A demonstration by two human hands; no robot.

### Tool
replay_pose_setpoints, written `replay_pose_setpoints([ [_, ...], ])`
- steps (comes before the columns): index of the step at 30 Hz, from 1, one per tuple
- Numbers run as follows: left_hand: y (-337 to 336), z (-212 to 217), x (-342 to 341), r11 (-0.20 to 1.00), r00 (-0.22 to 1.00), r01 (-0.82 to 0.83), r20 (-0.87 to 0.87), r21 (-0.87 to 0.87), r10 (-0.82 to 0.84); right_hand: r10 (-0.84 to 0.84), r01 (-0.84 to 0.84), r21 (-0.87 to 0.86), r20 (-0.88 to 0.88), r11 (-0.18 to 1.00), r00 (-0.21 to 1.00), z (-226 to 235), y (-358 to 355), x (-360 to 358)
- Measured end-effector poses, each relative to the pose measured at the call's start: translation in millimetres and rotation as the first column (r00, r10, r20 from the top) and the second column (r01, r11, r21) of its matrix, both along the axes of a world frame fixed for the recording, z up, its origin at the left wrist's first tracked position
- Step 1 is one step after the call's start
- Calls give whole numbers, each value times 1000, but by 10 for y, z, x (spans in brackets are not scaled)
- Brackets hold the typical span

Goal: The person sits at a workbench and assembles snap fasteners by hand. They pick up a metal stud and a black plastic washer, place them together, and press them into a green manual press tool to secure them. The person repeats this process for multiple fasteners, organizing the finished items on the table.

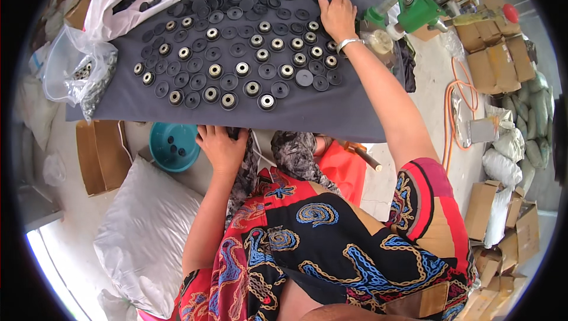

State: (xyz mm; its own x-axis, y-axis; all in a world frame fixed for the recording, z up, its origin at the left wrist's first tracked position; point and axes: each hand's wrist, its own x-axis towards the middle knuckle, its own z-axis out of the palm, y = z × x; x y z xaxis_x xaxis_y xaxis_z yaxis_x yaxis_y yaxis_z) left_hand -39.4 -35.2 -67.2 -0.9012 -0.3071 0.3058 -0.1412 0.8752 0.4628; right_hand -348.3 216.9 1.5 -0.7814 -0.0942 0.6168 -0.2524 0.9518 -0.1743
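- The grey cloth (337, 111) has a bare strip along its near edge; a plastic bag (103, 63) bounds its left, a green machine (414, 10) stands by its far right.
- Black discs (267, 71) are spread over the cloth, heaped at the far side; many carry shiny metal rings (242, 69).
- Right hand (339, 18): arm outstretched, palm down among the far-right discs; I cannot tell whether it grips one.
- Left hand (222, 148): at the near edge, fingers parted; any grip is hidden.
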Motion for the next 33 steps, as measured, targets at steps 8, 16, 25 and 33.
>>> replay_pose_setpoints([
  [8,11,-31,-83,998,1000,-4,7,-68,5,-11,12,-101,9,995,1000,-41,3,12],
  [16,-11,5,-84,999,1000,-27,-10,-34,26,183,-149,-227,139,963,973,456,223,35],
  [25,86,32,-68,995,999,-45,6,-90,46,180,-258,66,552,964,814,603,121,212],
  [33,16,32,-56,999,999,-32,37,-15,33,166,-249,107,492,963,855,498,142,-30],
])
